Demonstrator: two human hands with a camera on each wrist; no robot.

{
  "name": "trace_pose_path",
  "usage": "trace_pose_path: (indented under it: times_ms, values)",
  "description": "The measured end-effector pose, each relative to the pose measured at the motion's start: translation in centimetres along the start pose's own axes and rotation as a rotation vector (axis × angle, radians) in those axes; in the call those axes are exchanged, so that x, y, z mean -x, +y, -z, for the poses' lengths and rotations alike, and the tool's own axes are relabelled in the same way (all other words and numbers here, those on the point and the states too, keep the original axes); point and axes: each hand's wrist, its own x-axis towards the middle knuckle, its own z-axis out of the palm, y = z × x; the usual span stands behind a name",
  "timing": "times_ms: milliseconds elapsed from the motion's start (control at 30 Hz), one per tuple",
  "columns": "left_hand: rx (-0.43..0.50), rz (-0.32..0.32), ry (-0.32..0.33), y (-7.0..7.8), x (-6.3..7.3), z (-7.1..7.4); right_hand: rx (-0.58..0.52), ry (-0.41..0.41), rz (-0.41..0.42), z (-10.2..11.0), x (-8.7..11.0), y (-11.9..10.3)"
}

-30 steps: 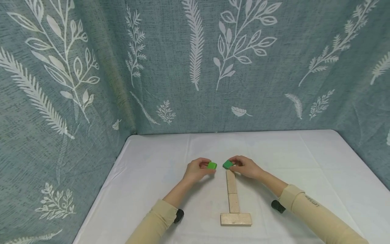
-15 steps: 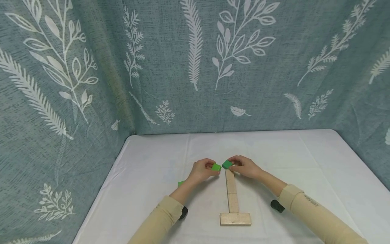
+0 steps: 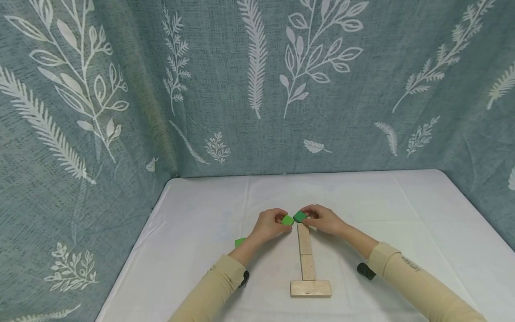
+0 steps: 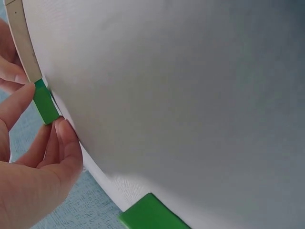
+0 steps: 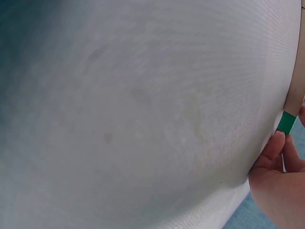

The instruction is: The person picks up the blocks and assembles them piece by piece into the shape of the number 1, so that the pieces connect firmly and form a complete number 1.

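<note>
My left hand (image 3: pixel 270 224) pinches a light green block (image 3: pixel 287 220) between thumb and fingertips. Just to its right, my right hand (image 3: pixel 325 220) pinches a darker green block (image 3: pixel 299 217) at the far end of a row of wooden blocks. That row has two plain wooden blocks (image 3: pixel 305 239) end to end, with a third wooden block (image 3: pixel 310 289) lying crosswise at the near end. In the left wrist view the held green block (image 4: pixel 46 102) lies in line with the wooden strip (image 4: pixel 22 40). The right wrist view shows the dark green block (image 5: pixel 287 122) at the fingertips.
Another light green block (image 3: pixel 240 242) lies on the white tabletop (image 3: pixel 193 232), partly behind my left forearm; it looms large as a green block (image 4: pixel 153 213) in the left wrist view. A patterned blue-green curtain (image 3: pixel 225 89) surrounds the table on the back and sides.
My left hand has moved right with its light green block, closing on the dark green one. The loose green block beside my forearm has come into sight. My right hand has barely moved.
</note>
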Motion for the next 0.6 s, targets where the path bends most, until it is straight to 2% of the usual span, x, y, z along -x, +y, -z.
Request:
trace_pose_path:
  times_ms: [67, 133, 433, 600]
  values:
    - [-0.007, -0.002, -0.004, 0.0, -0.17, -0.11, -0.003, -0.001, 0.001, 0.06, 0.0, 0.03]
    - [-0.014, 0.021, -0.013, 0.62, -0.03, 0.03, -0.005, -0.005, 0.006, 0.03, -0.01, 0.06]
    - [-0.057, -0.006, -0.017, 0.75, -0.03, -0.12, -0.003, -0.002, -0.001, 0.03, 0.03, -0.01]
    - [-0.087, 0.0, -0.019, 0.79, -0.02, -0.21, -0.011, -0.007, 0.0, 0.0, 0.0, 0.13]
